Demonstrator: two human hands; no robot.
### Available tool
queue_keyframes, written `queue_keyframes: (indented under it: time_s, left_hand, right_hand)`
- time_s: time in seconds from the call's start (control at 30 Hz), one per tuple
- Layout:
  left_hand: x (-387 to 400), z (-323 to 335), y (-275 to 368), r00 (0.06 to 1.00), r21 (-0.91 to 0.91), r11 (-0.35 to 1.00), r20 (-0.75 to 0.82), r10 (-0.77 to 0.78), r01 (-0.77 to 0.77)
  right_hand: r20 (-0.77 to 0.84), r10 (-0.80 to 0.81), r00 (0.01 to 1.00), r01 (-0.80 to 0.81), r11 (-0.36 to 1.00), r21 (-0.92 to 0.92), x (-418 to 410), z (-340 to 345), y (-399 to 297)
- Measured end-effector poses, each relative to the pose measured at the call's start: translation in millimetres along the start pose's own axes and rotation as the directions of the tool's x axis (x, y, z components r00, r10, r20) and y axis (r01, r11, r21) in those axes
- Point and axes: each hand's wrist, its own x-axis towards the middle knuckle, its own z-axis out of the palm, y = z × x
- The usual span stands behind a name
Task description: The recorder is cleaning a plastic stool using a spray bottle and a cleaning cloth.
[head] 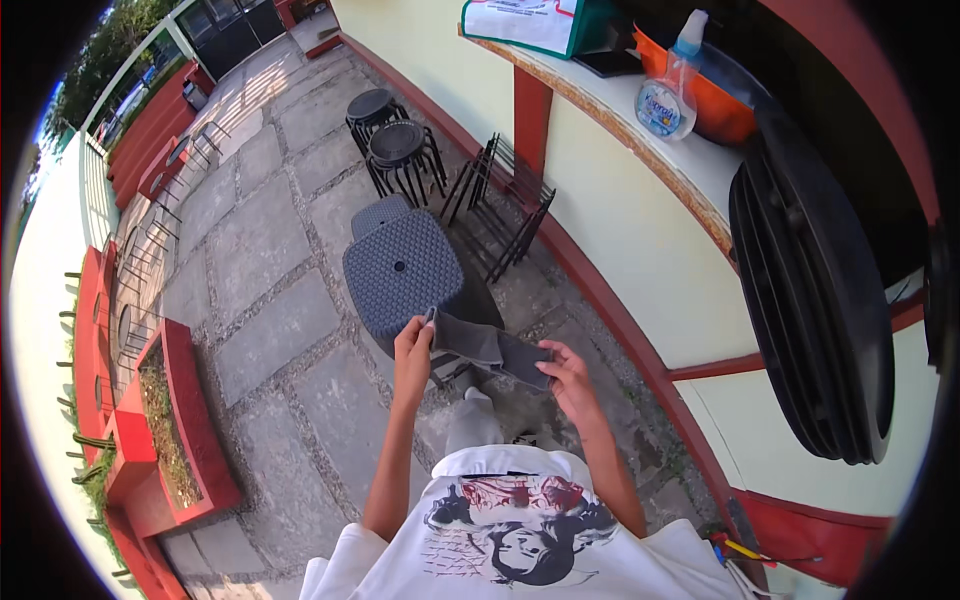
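Note:
A dark grey cloth is stretched between my two hands in front of my body. My left hand pinches its left end, where a fold stands up. At the other end, my right hand grips an edge between thumb and fingers. Just beyond the cloth stands a grey woven-pattern plastic table with a small hole in its top. The cloth overlaps the near right side of the table in the view; whether they touch I cannot tell.
Black stacked stools and folded black metal frames stand along the wall. On a ledge at right are a spray bottle, an orange container and a bag. Black stacked plastic pieces hang near. A red planter lies left.

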Motion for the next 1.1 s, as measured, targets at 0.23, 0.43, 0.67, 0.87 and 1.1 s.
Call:
queue_keyframes:
  time_s: [0.23, 0.43, 0.67, 0.87, 1.1]
  left_hand:
    - [-48.6, 0.3, -41.3, 1.0, -0.048, 0.999, -0.019, -0.013, 0.012]
    - [-78.3, -30.0, -71.9, 0.991, -0.004, 0.998, -0.121, -0.061, 0.061]
    - [-46.6, -65.2, -56.9, 0.972, 0.024, 1.0, -0.234, 0.008, -0.002]
    - [14.9, -103.8, -56.3, 0.938, 0.061, 0.991, -0.318, 0.136, -0.122]
    - [90.8, -143.4, -80.4, 0.941, 0.301, 0.954, -0.326, 0.095, 0.008]
  right_hand:
    - [-0.029, 0.048, 0.998, -0.05, 0.996, -0.071, -34.3, -33.0, 11.7]
    - [0.057, 0.107, 0.993, -0.08, 0.934, -0.348, -13.0, -14.0, 11.5]
    - [0.191, 0.0, 0.982, 0.097, 0.862, -0.497, 52.3, 40.4, -19.6]
    - [0.322, -0.021, 0.947, 0.196, 0.829, -0.524, 124.7, 96.2, -26.1]
    - [0.287, -0.062, 0.956, 0.259, 0.639, -0.725, 227.6, 123.6, -9.0]
